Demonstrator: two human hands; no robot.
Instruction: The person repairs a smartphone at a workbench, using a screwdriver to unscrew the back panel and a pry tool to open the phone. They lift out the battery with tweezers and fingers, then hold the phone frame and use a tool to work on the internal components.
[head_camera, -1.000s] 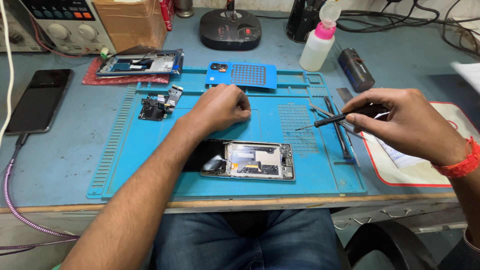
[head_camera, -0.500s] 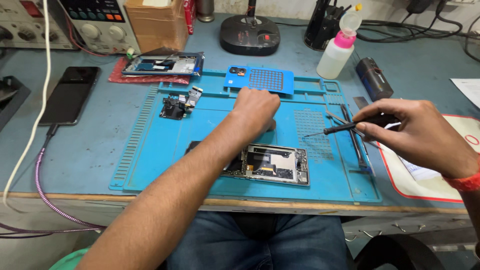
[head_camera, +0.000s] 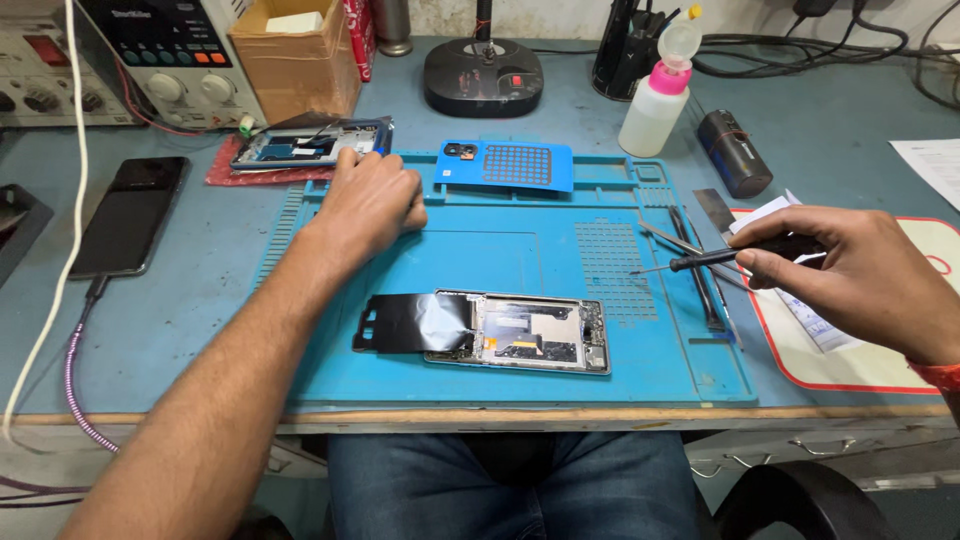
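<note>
Blue silicone work mat (head_camera: 400, 385) covers the tabletop (head_camera: 830, 130). On it lies one opened phone (head_camera: 520, 333), back cover off, internals exposed, a black shield (head_camera: 410, 322) folded out to its left; reassembly is judged outstanding. Your right hand (head_camera: 860, 280) grips one screwdriver (head_camera: 730, 257), tip clear of the phone. Your left hand (head_camera: 368, 205) is curled shut at the mat's upper left; contents cannot be determined. Count: one blue back cover (head_camera: 505, 164), one second opened phone (head_camera: 310, 146), one intact phone (head_camera: 130, 213), one bottle (head_camera: 655, 100).
</note>
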